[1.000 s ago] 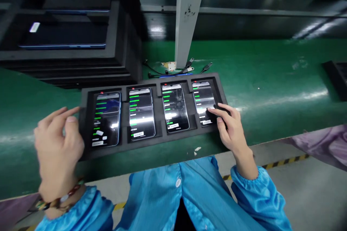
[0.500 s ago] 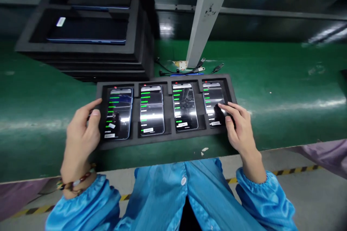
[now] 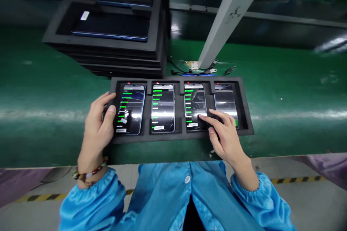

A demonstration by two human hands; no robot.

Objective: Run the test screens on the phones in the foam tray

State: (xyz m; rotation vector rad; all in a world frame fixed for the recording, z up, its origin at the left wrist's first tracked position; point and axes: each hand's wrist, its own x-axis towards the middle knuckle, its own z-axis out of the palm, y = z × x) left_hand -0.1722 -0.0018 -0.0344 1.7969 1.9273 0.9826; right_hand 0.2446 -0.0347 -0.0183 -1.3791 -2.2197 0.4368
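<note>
- Head view: I'm shifting the right hand (image 3: pixel 226 138), fingers spread, from the rightmost phone (image 3: pixel 224 98) to the third phone (image 3: pixel 194 101) from left, so attention is moving leftward along the tray (image 3: pixel 179 106).
- The left hand (image 3: pixel 98 126), loosely spread, is staying by its left edge.

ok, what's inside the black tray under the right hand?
Four phones, screens up, one per slot of the tray. The right hand covers some of the rightmost phone and a bit of the one beside it. Slot floors beneath the phones are hidden.
</note>
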